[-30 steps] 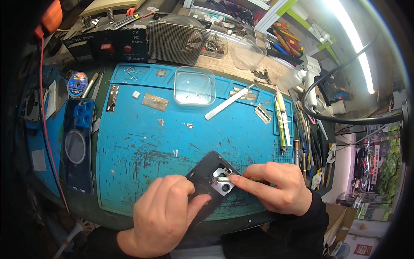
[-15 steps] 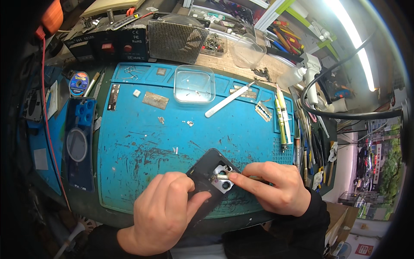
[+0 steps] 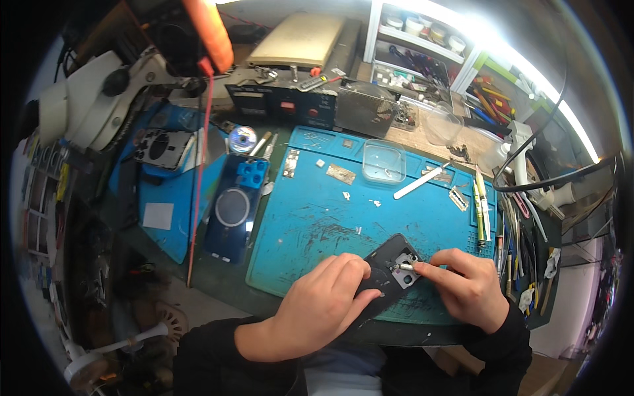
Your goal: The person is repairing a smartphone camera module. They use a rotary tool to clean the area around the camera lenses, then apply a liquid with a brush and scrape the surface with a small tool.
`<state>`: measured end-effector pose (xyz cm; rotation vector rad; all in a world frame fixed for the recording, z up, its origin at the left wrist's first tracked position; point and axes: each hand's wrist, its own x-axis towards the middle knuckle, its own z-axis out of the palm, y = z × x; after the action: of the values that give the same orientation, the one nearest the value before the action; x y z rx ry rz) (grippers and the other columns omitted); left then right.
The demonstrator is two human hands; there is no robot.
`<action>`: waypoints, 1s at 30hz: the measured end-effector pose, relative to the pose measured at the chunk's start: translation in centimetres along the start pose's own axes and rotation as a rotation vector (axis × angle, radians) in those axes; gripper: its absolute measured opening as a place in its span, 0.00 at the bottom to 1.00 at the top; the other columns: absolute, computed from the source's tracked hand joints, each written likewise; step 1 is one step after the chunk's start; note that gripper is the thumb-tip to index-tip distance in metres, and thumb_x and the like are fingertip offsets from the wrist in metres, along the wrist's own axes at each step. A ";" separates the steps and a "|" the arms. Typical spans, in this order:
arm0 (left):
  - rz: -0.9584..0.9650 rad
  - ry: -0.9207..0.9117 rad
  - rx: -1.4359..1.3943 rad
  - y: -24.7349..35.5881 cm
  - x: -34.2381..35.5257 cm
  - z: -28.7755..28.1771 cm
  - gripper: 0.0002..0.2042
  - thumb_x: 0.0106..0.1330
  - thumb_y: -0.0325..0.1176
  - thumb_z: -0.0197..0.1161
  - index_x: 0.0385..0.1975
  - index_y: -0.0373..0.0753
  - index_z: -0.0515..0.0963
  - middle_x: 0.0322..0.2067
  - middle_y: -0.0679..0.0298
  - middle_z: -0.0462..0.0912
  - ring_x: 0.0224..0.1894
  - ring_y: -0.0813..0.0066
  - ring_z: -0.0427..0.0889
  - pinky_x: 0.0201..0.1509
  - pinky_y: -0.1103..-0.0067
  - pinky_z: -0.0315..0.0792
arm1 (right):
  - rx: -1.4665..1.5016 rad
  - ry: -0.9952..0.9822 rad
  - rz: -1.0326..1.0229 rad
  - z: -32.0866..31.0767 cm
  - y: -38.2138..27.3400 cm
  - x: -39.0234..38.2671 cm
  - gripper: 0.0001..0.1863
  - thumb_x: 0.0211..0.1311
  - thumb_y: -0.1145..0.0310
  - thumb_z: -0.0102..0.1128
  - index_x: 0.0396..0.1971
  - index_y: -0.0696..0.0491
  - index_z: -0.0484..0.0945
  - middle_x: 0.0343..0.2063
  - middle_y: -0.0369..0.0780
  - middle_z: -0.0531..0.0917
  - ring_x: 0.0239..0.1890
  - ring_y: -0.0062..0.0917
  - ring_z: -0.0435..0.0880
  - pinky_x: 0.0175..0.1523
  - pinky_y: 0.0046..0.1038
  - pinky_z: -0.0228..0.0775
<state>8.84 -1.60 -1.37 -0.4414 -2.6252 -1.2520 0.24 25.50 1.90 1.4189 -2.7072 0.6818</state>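
My left hand (image 3: 317,303) grips the dark phone body (image 3: 380,252) by its lower-left side, tilted over the front of the blue silicone mat (image 3: 310,231). My right hand (image 3: 465,287) has its fingers closed on a slim metal tool (image 3: 406,266), the index finger along it, its tip over the silver camera frame (image 3: 404,285) at the phone's upper end; whether it touches cannot be told. Behind lie a clear square container (image 3: 384,159), a white-handled tool (image 3: 416,186), a razor blade (image 3: 459,198) and small loose metal pieces.
A blue phone back (image 3: 231,234) and work pads (image 3: 165,204) are on the left, below a microscope (image 3: 79,105) and red cable. Syringes (image 3: 481,214), a bundle of hand tools (image 3: 528,264) and a black cable line the right. An equipment box (image 3: 264,105) and shelves stand behind.
The camera view has swung left, bringing the microscope into sight, so the bench appears further right. My hands keep their hold on the phone and tool with little visible movement.
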 end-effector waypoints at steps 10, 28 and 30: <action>-0.100 0.043 0.130 0.9 0.9 -7.8 0.13 0.73 0.22 0.67 0.55 0.36 0.84 0.40 0.56 0.90 0.43 0.56 0.89 0.45 0.68 0.81 | -0.078 0.100 -0.089 0.2 0.5 -0.6 0.20 0.58 0.79 0.68 0.50 0.47 0.90 0.40 0.33 0.85 0.31 0.28 0.88 0.32 0.31 0.80; 0.408 -0.161 0.082 -2.2 23.0 10.3 0.34 0.71 0.37 0.74 0.73 0.32 0.71 0.65 0.39 0.80 0.68 0.42 0.79 0.72 0.57 0.73 | -0.168 0.551 0.430 -5.9 4.3 -7.2 0.10 0.70 0.74 0.65 0.48 0.53 0.88 0.40 0.41 0.86 0.36 0.39 0.90 0.41 0.37 0.82; 0.474 -0.023 0.196 -1.8 26.4 15.1 0.35 0.69 0.40 0.75 0.73 0.33 0.72 0.65 0.39 0.80 0.67 0.39 0.79 0.72 0.54 0.72 | -0.169 0.556 0.487 -6.0 4.1 -8.3 0.10 0.70 0.74 0.65 0.48 0.53 0.88 0.41 0.41 0.86 0.37 0.39 0.90 0.42 0.37 0.83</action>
<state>-17.28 13.90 -4.08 -0.9719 -2.4214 -0.8338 0.74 36.28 4.08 0.4304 -2.5579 0.7040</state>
